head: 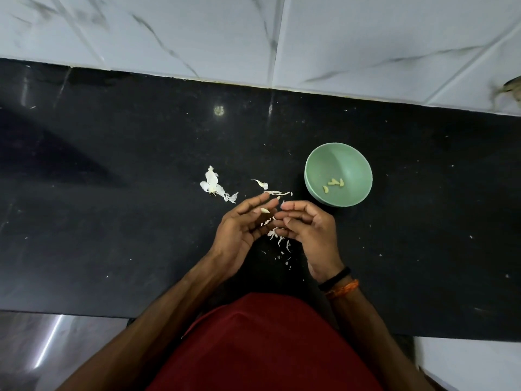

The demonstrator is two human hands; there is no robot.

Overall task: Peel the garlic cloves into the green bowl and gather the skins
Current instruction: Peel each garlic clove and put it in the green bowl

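My left hand (242, 224) lies palm up over the black counter, and its thumb and fingers pinch a small pale garlic clove (264, 211). My right hand (306, 225) sits close beside it with curled fingers whose tips meet the left fingertips; I cannot tell whether they pinch a bit of skin. The green bowl (349, 156) stands just right of the hands and holds several peeled cloves (334, 184). Loose white skins (277, 238) lie scattered under and between the hands. A larger piece of garlic skin with a root end (214, 187) lies to the left.
More thin skin strips (275, 191) lie on the counter (112, 193) between the hands and the bowl. A white marble-tiled wall (253, 32) rises behind the counter. The counter's front edge runs just before my red shirt (265, 345).
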